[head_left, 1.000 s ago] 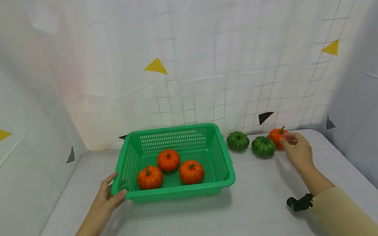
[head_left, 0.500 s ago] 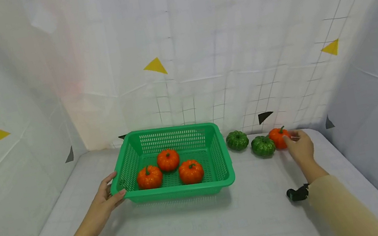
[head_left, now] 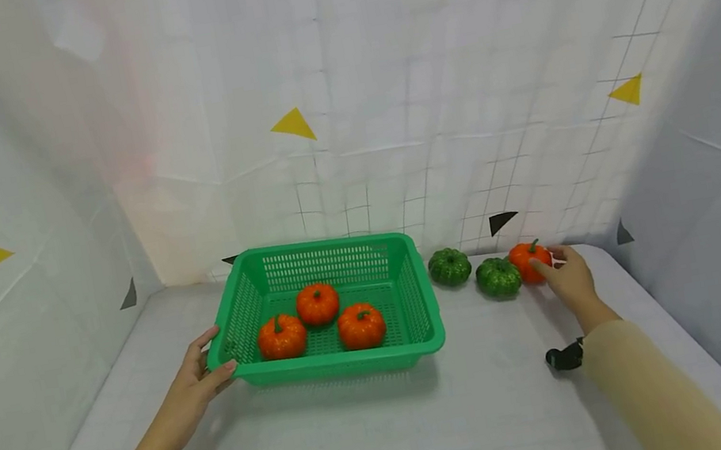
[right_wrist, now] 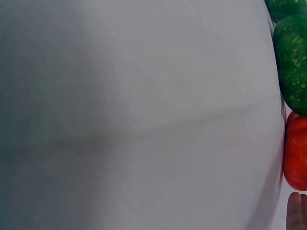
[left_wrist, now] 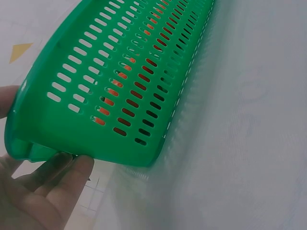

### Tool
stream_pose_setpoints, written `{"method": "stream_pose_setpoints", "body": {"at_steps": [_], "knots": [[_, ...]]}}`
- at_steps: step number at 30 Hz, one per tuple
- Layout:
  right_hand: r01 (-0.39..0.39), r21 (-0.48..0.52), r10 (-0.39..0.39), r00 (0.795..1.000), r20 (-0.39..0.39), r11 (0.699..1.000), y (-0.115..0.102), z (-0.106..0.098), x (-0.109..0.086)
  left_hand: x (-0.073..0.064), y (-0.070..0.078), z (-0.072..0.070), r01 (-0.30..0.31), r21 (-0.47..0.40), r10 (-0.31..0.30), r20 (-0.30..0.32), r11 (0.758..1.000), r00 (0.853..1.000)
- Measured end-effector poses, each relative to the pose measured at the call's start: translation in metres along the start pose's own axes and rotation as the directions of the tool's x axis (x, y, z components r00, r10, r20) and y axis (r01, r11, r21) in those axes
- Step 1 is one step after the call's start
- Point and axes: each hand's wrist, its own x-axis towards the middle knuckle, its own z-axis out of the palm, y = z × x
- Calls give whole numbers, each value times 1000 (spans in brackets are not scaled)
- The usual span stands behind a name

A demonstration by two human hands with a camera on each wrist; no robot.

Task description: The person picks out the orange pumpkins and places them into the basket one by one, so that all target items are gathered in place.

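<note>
A green plastic basket (head_left: 348,361) with slotted walls holds 3 small orange pumpkins, one of them this front-left pumpkin (head_left: 282,337). My left hand (head_left: 191,395) grips the basket's left front corner; in the left wrist view its fingers (left_wrist: 72,184) are under the rim. At the right, my right hand (head_left: 571,283) is beside another orange pumpkin (head_left: 528,260), thumb in front of it and fingers at its right side. The right wrist view shows fingertips (right_wrist: 296,208) just short of this pumpkin (right_wrist: 297,158); the rest of the hand is out of frame.
Two green pumpkins, a left one (head_left: 450,267) and a right one (head_left: 499,278), lie between the basket and the orange pumpkin, the right one against it. White sheeting walls (head_left: 338,100) enclose the white table (head_left: 384,438) at the back and sides.
My right hand draws back slightly to the right, then its thumb comes in again over the front of the orange pumpkin. The left hand and basket stay in place.
</note>
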Motion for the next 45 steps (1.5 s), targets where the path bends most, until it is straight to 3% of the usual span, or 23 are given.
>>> {"method": "stream_pose_setpoints", "body": {"at_steps": [18, 32, 45], "knots": [[-8, 9, 7, 984, 176, 1000, 4, -7, 12, 3, 1, 0, -11, -2, 11, 1, 1000, 1000], [-12, 37, 6, 989, 150, 999, 3, -6, 8, 0, 0, 1, -3, -30, 3, 2, 1000, 1000], [-22, 65, 18, 998, 65, 998, -5, -18, -4, -1, 0, 1, -16, -33, 16, 4, 999, 1000]]}}
